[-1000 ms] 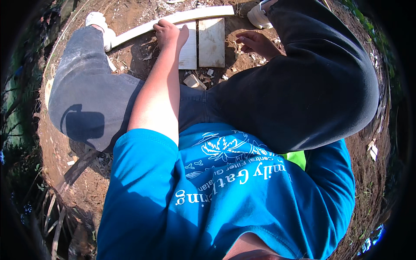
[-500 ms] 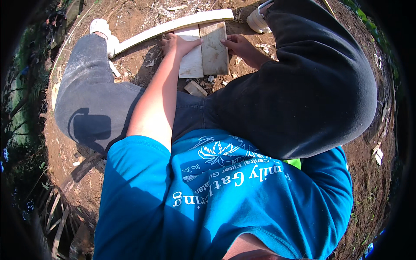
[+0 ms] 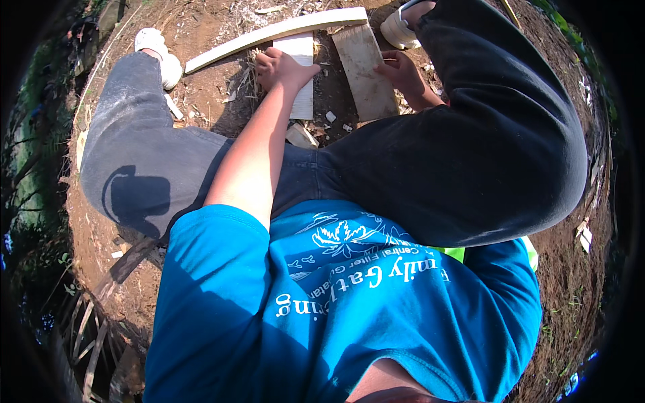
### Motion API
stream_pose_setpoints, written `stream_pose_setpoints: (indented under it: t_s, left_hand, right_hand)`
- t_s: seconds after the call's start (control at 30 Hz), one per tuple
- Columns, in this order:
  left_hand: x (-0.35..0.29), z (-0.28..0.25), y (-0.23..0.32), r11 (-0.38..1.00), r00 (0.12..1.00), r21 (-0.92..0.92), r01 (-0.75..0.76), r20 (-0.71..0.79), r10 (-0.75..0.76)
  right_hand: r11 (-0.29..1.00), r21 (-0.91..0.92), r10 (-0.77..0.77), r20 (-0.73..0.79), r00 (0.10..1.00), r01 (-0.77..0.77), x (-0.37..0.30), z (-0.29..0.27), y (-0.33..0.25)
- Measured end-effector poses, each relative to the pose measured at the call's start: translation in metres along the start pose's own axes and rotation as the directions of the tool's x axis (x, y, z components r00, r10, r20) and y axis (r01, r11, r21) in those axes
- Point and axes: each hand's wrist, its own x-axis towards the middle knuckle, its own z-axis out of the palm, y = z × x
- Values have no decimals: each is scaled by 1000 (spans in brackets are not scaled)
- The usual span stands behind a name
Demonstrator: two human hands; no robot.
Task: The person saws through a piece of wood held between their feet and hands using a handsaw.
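At twelve o'clock, our left hand [image 3: 285, 71] lies over the white board [image 3: 304, 95], thumb spread — whether its grip clasps the edge, we cannot tell. Toward one, our right hand [image 3: 403, 72] pinches the weathered board [image 3: 365, 74] by its outer edge; held on that side alone, it could twist free or knock the long strip [image 3: 275, 31] beyond. We count two short boards, one strip and two hands.
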Motion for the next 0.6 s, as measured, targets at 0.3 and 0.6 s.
stream_pose_setpoints:
  t_s: [0.3, 0.6]
  left_hand:
    - [-20, 16, 26, 980, 995, -174, -92, 15, 96]
    - [-11, 34, 29, 982, 994, -153, -107, -2, 108]
  right_hand:
    - [972, 147, 169, 89, 982, -181, -22, -9, -26]
    - [976, 132, 171, 38, 985, -174, -17, 4, -17]
